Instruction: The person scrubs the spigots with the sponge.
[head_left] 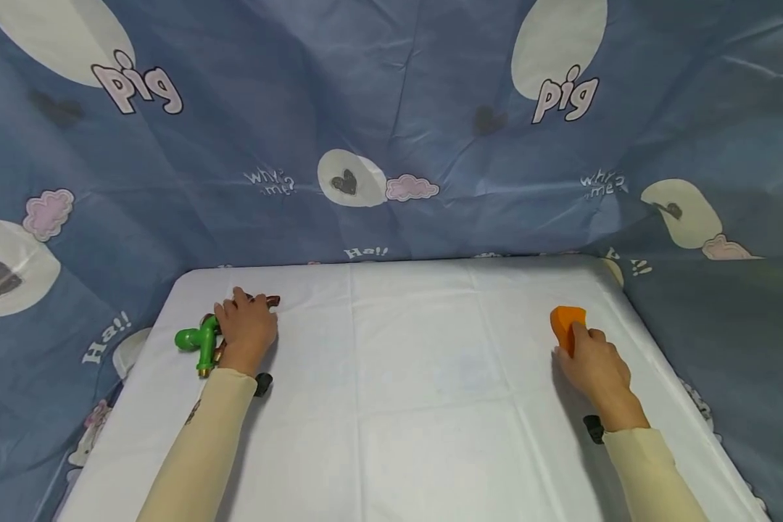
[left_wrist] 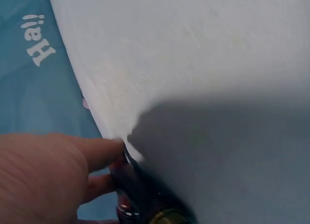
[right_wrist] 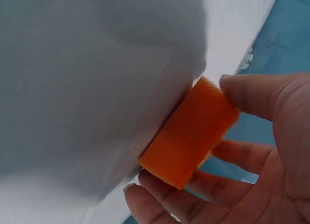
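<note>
Right wrist: orange block (right_wrist: 189, 132) held between thumb and fingers of right hand (head_left: 597, 366) | left wrist: dark fitting (left_wrist: 145, 187) seemingly pinched by left hand (head_left: 248, 330) | green tap (head_left: 206, 341) just beside left grip | step judged: grasping; firm pinches called for next

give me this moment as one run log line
left hand: holds brown fitting | right hand: holds orange block | green tap: on white table, beside left hand

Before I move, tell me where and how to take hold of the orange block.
Probably pinched across its two short ends, coming from the near right: the orange block looks oblong with straight, opposing ends, and the right hand spans it from that side.
</note>
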The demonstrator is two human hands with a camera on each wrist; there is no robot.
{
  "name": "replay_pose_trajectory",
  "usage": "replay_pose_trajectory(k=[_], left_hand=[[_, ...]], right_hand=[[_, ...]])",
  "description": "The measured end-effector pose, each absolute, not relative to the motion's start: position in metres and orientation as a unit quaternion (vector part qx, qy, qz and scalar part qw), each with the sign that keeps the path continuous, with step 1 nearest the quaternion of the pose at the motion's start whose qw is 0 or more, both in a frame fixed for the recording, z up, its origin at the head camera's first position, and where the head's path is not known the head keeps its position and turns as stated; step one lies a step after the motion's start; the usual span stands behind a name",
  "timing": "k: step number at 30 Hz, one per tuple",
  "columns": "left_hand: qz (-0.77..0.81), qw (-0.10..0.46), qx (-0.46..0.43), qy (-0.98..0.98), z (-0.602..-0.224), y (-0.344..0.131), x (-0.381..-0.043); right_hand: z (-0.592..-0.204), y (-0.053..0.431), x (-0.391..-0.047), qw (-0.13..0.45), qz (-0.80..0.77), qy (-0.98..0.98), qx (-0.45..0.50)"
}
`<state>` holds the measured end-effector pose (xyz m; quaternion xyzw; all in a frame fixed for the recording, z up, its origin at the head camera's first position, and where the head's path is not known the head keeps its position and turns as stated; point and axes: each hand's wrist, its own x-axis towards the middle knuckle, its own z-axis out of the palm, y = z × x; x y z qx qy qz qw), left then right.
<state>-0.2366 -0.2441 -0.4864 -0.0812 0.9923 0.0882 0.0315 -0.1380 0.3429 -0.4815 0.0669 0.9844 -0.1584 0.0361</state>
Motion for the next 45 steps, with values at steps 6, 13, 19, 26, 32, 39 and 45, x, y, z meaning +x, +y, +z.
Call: replay_pose_trajectory(k=[6, 13, 19, 26, 32, 39, 45], left_hand=[[0.074, -0.002, -0.072, 0.995, -0.485, -0.249, -0.233], [0.053, -0.071, -0.057, 0.994, -0.487, -0.244, -0.23], [0.087, -0.107, -0.041, 0.99, -0.482, -0.23, -0.228], [0.226, -0.076, -0.029, 0.971, -0.464, -0.211, -0.215], [0.43, 0.022, -0.009, 0.903, -0.448, -0.184, -0.203], [0.599, 0.134, 0.062, 0.787, -0.433, -0.144, -0.199], [0.696, 0.199, 0.123, 0.678, -0.427, -0.11, -0.184]], right_hand=[[-0.48, 0.339, -0.142, 0.04, -0.155, 0.985, 0.064], [-0.483, 0.339, -0.14, 0.036, -0.163, 0.984, 0.07], [-0.486, 0.339, -0.137, 0.023, -0.173, 0.982, 0.068], [-0.484, 0.328, -0.138, -0.009, -0.199, 0.979, 0.053], [-0.466, 0.302, -0.14, -0.075, -0.233, 0.969, -0.021], [-0.447, 0.256, -0.135, -0.159, -0.269, 0.927, -0.208], [-0.426, 0.209, -0.13, -0.214, -0.29, 0.874, -0.327]])
